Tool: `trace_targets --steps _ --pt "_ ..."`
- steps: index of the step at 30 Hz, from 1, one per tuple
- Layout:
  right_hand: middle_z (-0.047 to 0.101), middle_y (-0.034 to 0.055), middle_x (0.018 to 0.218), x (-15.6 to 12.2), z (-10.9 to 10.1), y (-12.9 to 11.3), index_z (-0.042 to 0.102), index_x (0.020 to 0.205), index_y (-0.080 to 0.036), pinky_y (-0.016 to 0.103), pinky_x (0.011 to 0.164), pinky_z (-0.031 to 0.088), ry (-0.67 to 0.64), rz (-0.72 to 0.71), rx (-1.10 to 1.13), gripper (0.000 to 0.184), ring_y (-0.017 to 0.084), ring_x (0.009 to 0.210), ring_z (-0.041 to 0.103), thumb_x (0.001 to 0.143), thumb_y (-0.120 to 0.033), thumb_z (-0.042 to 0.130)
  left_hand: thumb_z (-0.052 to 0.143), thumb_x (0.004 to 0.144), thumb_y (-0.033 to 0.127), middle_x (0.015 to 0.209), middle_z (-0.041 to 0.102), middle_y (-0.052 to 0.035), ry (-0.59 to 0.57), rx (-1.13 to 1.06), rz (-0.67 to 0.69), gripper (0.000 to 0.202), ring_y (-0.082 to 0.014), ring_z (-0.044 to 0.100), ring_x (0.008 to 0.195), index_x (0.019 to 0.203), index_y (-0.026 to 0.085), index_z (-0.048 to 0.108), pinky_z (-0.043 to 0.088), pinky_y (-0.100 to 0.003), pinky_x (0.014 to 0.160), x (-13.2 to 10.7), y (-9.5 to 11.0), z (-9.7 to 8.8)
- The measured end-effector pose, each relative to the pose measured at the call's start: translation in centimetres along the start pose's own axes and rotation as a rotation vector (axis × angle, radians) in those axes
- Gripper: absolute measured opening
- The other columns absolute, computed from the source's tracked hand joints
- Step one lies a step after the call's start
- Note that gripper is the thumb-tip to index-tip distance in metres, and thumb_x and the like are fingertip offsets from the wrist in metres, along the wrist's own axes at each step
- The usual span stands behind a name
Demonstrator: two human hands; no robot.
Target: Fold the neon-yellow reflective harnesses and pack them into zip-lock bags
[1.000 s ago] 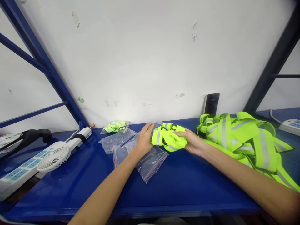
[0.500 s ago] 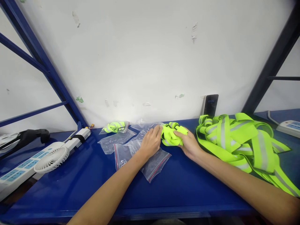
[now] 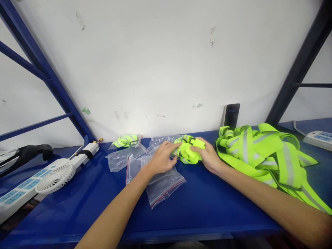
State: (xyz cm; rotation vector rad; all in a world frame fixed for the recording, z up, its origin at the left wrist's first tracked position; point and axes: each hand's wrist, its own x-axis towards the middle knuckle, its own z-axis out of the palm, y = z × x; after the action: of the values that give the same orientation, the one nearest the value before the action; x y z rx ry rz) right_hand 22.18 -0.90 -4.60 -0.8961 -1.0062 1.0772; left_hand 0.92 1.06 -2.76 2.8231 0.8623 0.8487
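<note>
**Strap bundle gripped**

The right hand clamps it over the worktop; the left hand touches the bundle's nine o'clock side, grip unclear. A clear bag lies at seven o'clock from it, a strap pile at three.

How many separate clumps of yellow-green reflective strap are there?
3: a bundle in the right hand, a bagged clump near the wall, and a large pile at right. The pile may hide others.

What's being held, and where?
The right hand grips a bright strap bundle by its right end; the left hand is at its left end, grip unclear.
</note>
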Motion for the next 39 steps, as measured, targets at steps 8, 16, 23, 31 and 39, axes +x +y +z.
trace_targets --steps 8,16,23,31,39 --pt "0.064 -0.0016 0.083 -0.7 0.4 -0.7 0.064 0.096 -0.02 0.029 0.07 0.049 -0.176 -0.016 -0.108 0.037 0.016 0.075 0.059 0.065 -0.029 0.083 0.067 0.07 0.071 0.163 0.015 -0.0119 -0.105 0.239 -0.122 0.105 -0.0412 0.012 0.149 0.155 0.031 0.022 0.016 -0.063 0.117 -0.2 -0.6 -1.8" --pt "0.068 0.0037 0.117 -1.0 0.6 -1.5 0.06 0.126 -0.027 0.034 0.085 0.053 -0.283 0.093 0.07 0.067 0.021 0.099 0.065 0.063 -0.023 0.085 0.073 0.058 0.075 0.164 0.015 -0.0114 -0.231 0.212 -0.123 0.129 -0.0388 0.019 0.148 0.157 0.031 0.003 0.014 -0.059 0.118 0.0 -1.3 -2.8" --pt "0.071 0.0011 0.104 -1.2 0.5 -2.3 0.067 0.11 -0.026 0.031 0.078 0.055 -0.34 0.148 0.122 0.049 0.019 0.09 0.067 0.064 -0.022 0.082 0.079 0.062 0.062 0.161 0.022 -0.0156 -0.236 0.135 -0.029 0.128 -0.0359 0.026 0.146 0.157 0.024 0.002 0.026 -0.052 0.116 -0.2 -1.4 -3.4" --pt "0.067 0.0006 0.102 -0.8 -0.5 -2.8 0.063 0.112 -0.024 0.03 0.078 0.053 -0.471 0.137 0.009 0.05 0.017 0.088 0.065 0.066 -0.025 0.084 0.075 0.068 0.048 0.147 0.043 -0.0168 -0.175 0.234 -0.006 0.109 -0.0334 0.037 0.14 0.154 0.02 0.015 0.02 -0.056 0.118 -0.1 -0.5 -2.4" --pt "0.065 0.0002 0.103 -0.2 -1.3 -3.3 0.064 0.112 -0.024 0.028 0.078 0.049 -0.553 -0.08 -0.351 0.044 0.017 0.088 0.061 0.072 -0.034 0.08 0.074 0.067 0.042 0.142 0.049 -0.0169 -0.124 0.314 0.002 0.102 -0.0307 0.044 0.135 0.151 0.018 0.02 0.008 -0.057 0.12 0.0 -0.4 -2.0"
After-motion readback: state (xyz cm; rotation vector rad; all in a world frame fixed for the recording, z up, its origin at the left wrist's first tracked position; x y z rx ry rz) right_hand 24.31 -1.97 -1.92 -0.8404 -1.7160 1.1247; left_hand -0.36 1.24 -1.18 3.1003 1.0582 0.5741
